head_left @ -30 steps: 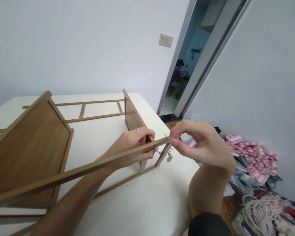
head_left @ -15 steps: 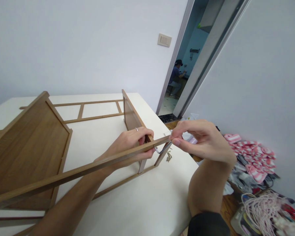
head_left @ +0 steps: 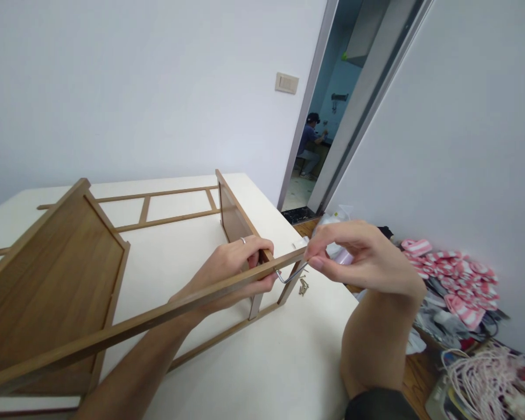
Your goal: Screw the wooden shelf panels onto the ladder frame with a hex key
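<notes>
A brown wooden frame [head_left: 166, 315] with panelled ends stands on the white table [head_left: 262, 361]. Its near long rail runs from the lower left up to my hands. My left hand [head_left: 240, 256], with a ring on one finger, grips the joint where this rail meets the right end panel [head_left: 235, 213]. Between thumb and forefinger, my right hand [head_left: 354, 256] pinches the long arm of a bent metal hex key [head_left: 292, 277]. The key's short end sits at the rail's outer face, close to my left fingertips. Whatever it engages is too small to see.
Several brass-coloured screws [head_left: 303, 286] lie on the table below the key. Right of the table, pink-and-white striped cloth bundles [head_left: 455, 271] and a bin of pale cord [head_left: 476, 373] crowd the floor. Beyond the doorway, a person [head_left: 310, 143] sits at a bench.
The view has shifted slightly. Both hands keep their grips, and the hex key stays at the rail joint at nearly the same angle.
</notes>
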The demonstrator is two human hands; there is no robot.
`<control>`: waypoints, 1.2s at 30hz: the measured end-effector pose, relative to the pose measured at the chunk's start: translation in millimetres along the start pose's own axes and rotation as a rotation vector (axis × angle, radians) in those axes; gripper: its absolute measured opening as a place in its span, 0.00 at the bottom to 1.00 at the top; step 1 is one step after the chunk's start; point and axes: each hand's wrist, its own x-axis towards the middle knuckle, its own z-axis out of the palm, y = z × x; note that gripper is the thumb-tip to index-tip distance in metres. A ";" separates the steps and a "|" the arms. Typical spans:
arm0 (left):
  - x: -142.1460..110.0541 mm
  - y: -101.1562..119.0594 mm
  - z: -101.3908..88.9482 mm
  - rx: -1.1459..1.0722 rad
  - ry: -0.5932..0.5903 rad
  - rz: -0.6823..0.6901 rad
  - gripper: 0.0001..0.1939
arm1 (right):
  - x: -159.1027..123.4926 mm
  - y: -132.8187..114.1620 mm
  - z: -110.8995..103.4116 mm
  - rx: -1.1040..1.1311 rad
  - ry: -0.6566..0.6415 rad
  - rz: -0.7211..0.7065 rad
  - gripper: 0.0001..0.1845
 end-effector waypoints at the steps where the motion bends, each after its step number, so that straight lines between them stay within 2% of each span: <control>1: 0.3 0.1 -0.1 -0.002 -0.001 0.001 0.14 | -0.5 -0.2 -0.2 -0.004 -0.005 0.004 0.05; 13: -0.6 -0.4 0.3 -0.006 -0.010 -0.007 0.13 | -3.0 1.9 -0.3 0.003 -0.033 0.093 0.05; 33: 0.5 -0.4 0.9 -0.008 -0.017 -0.013 0.13 | -10.3 6.7 -10.7 -0.032 -0.180 0.201 0.10; 36: 0.2 -0.9 0.6 -0.008 -0.012 -0.005 0.13 | -10.0 6.3 -11.2 -0.009 -0.236 0.240 0.11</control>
